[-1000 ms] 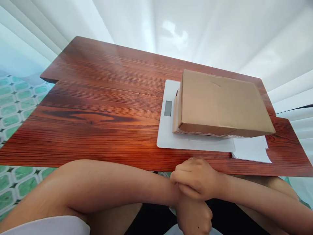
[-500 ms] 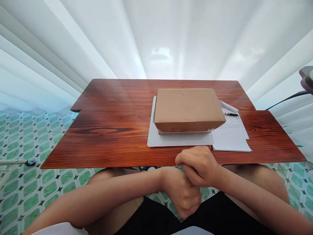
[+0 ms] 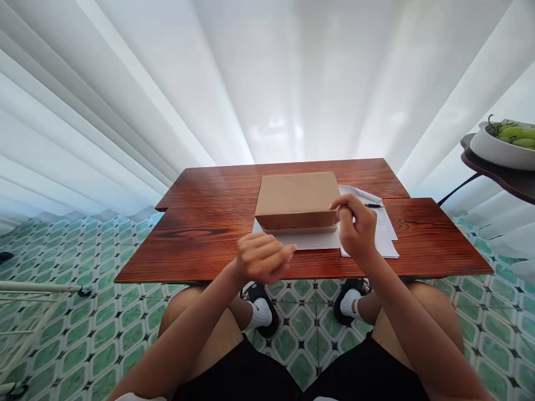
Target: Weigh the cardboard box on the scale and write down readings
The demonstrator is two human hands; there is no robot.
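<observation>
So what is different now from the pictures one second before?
The hands were clasped together below the table edge; now they are apart. The right hand has risen to the near right corner of the cardboard box, and the left hand hovers before the white scale, holding nothing. The box sits on the scale as before, with the papers beside it.

no readable text, print on paper sheet too small

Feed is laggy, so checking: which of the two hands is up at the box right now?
The right hand, raised at the box's near right corner. The left hand hangs lower, over the table's front edge, short of the box.
</observation>
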